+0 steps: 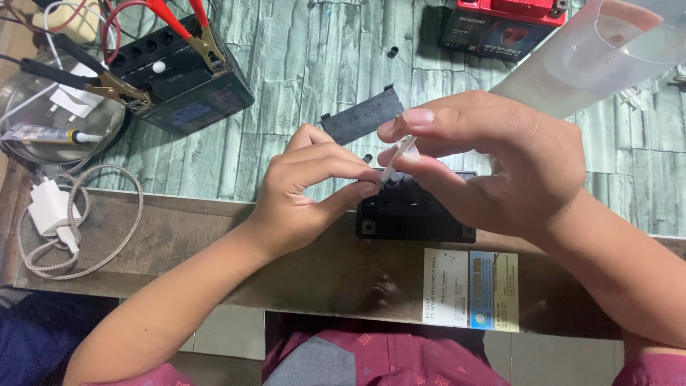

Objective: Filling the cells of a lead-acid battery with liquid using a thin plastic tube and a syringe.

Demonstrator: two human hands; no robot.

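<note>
Above the near edge of the table (pixel 214 229), the right hand (pixel 500 164) has its grip closed on a large clear plastic bottle (pixel 600 50), whose thin clear nozzle tube (pixel 397 161) is pinched between thumb and forefinger, while the left hand (pixel 307 186) closes its fingertips on the tube's lower tip. Directly beneath both hands sits a small black rectangular battery (pixel 414 214), with its loose black cap strip (pixel 361 114) lying just behind on the green stone-patterned surface. Farther left stands another black battery (pixel 186 78) gripped by red and black clamps.
</note>
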